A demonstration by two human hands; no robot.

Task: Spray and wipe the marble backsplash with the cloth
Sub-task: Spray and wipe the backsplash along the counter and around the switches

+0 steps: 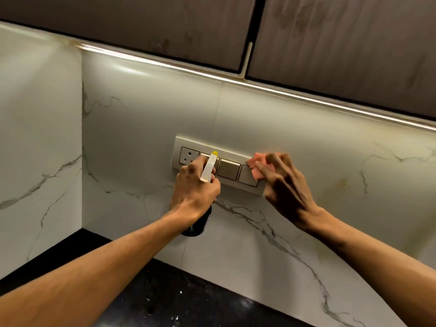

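Note:
The white marble backsplash (306,142) with grey veins fills the middle of the head view. My left hand (195,187) grips a dark spray bottle (197,226) by its white trigger head with a yellow nozzle tip (209,167), pointed at the wall. My right hand (283,182) presses a pink cloth (256,164) with straight fingers against the right end of the switch panel (228,171). Most of the cloth is hidden under the fingers.
The switch panel holds a socket (188,155) at its left and several beige switches. Dark wood cabinets (330,43) hang above with a light strip along their underside. A black speckled countertop (177,298) lies below. The side wall (40,138) meets the backsplash at the left corner.

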